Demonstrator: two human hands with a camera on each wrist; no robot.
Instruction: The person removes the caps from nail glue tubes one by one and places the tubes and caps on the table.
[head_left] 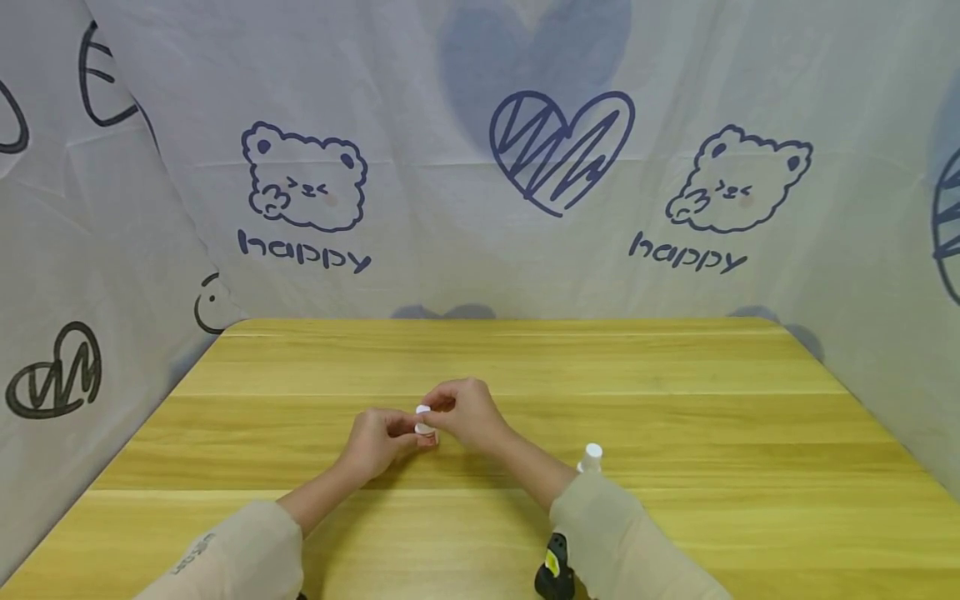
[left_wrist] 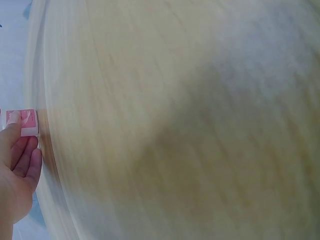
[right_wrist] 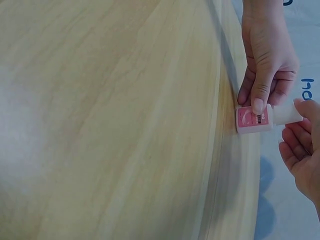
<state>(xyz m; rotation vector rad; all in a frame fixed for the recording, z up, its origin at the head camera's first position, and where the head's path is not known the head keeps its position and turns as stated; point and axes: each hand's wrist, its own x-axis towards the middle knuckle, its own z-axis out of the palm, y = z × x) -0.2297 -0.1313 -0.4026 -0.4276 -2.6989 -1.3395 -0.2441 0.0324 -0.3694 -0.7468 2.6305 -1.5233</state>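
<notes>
A small bottle (right_wrist: 246, 121) with a pink label and a white cap (right_wrist: 287, 114) stands on the table left of centre in the head view. My left hand (head_left: 375, 440) pinches its labelled body, thumb across the label. From the other side, my right hand (head_left: 467, 412) grips the white cap between thumb and fingers. Only the bottle's lower part, with the label, shows in the left wrist view. The cap is partly covered by right-hand fingers, so whether it sits tight or loose cannot be told.
Beside the right forearm stands another white-capped container (head_left: 592, 457), its lower part hidden by the sleeve. A black object with a yellow mark (head_left: 555, 568) is at the right cuff. Wood-grain tabletop (head_left: 675, 375) reaches back to a printed cloth (head_left: 450, 250).
</notes>
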